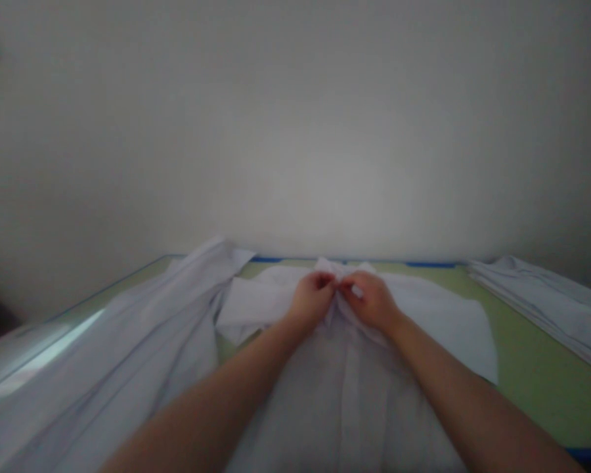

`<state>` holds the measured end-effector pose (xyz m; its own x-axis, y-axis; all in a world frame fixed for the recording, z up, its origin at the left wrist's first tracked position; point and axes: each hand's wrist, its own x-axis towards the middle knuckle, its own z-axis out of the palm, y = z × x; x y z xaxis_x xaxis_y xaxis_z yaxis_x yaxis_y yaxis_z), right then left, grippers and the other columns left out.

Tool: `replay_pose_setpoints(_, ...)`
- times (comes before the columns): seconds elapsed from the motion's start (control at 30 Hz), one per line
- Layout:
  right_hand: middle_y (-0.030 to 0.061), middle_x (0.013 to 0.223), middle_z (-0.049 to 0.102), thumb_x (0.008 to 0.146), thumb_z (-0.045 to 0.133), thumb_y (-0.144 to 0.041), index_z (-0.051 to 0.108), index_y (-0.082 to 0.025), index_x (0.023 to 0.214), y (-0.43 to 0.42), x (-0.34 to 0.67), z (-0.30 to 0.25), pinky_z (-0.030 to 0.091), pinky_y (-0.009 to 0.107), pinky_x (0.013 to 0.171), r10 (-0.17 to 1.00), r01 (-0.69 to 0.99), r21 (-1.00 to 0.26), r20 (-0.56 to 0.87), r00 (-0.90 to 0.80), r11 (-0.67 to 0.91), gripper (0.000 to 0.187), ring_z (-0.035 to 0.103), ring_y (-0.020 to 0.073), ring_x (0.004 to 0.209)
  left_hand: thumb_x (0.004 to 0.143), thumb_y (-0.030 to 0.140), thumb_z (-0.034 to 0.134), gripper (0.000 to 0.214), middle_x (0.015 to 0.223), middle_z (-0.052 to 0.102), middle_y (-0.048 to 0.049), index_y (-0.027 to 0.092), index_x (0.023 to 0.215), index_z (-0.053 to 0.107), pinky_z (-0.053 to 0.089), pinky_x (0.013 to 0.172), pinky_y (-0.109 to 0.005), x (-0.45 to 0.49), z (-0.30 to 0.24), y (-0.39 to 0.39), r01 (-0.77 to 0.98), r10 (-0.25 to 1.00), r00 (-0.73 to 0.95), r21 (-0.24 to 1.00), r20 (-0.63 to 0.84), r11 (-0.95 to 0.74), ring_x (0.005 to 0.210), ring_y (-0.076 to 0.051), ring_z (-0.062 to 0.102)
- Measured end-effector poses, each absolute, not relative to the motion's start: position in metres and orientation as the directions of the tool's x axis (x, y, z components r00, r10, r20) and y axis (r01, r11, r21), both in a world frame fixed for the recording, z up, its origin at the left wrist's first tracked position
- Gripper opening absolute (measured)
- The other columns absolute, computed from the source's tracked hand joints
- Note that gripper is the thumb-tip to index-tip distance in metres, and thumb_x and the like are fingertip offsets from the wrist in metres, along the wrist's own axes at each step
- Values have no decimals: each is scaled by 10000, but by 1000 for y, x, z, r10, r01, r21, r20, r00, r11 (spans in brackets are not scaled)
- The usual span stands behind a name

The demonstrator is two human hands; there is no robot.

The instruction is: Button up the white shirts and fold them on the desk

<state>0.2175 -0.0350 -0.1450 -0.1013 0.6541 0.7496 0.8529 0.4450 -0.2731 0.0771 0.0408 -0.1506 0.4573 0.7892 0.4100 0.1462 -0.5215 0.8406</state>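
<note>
A white shirt (438, 322) lies spread flat on the green table (536, 368) in front of me, collar toward the wall. My left hand (311, 297) and my right hand (372, 300) meet at the top of the shirt's front, just below the collar. Both hands have their fingers curled and pinched on the cloth where the two front edges come together. My forearms stretch over the shirt's body toward the collar.
A pile of white garments (128, 355) lies heaped on the left of the table. A stack of folded white cloth (546, 302) sits at the right edge. A blank pale wall (295, 131) stands right behind the table's blue-trimmed far edge.
</note>
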Motion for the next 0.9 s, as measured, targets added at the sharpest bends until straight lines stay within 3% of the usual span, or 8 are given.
replay_pose_setpoints(0.23,46,819,621,818,507,-246,577,-187,825,-32,216,-149,424,275,729,676,797,-396,737,-20,456,92,549,160,772,772,221,533,114,753,655,-36,165,816,622,484,654,-255,77,-152,45,127,779,468,841,417,-526,712,-140,603)
replay_pose_setpoints(0.4,7,717,566,807,515,-289,540,-181,768,-28,217,-148,409,242,650,777,661,-608,627,59,440,118,503,130,685,783,231,520,106,756,627,-27,155,828,579,468,657,-246,79,-155,46,107,746,473,809,469,-577,705,-125,577)
replay_pose_setpoints(0.53,-9,651,539,778,542,-330,512,-179,725,-24,219,-149,417,244,638,891,381,-835,451,62,396,162,500,121,645,809,229,498,82,746,590,-9,162,845,528,452,665,-237,74,-148,39,119,659,503,711,559,-693,694,-113,549)
replay_pose_setpoints(0.7,7,684,572,680,647,-330,546,-166,730,-22,221,-155,433,258,606,958,-34,-959,280,57,282,199,532,126,622,871,218,422,145,884,603,-44,178,896,559,431,807,-271,57,-128,29,86,361,685,421,633,-903,852,-139,547)
replay_pose_setpoints(0.77,12,702,586,678,666,-333,571,-160,752,-22,221,-155,438,254,607,960,-55,-960,273,54,276,210,539,124,632,880,211,403,174,926,606,-55,179,918,570,422,834,-278,54,-124,28,70,305,715,369,629,-927,898,-148,543)
replay_pose_setpoints(0.9,8,707,594,727,639,-369,590,-160,775,-24,219,-151,438,246,627,949,75,-949,312,51,307,220,535,120,653,848,216,467,135,859,607,-37,175,923,571,432,768,-255,54,-126,31,109,354,689,392,632,-913,808,-135,547)
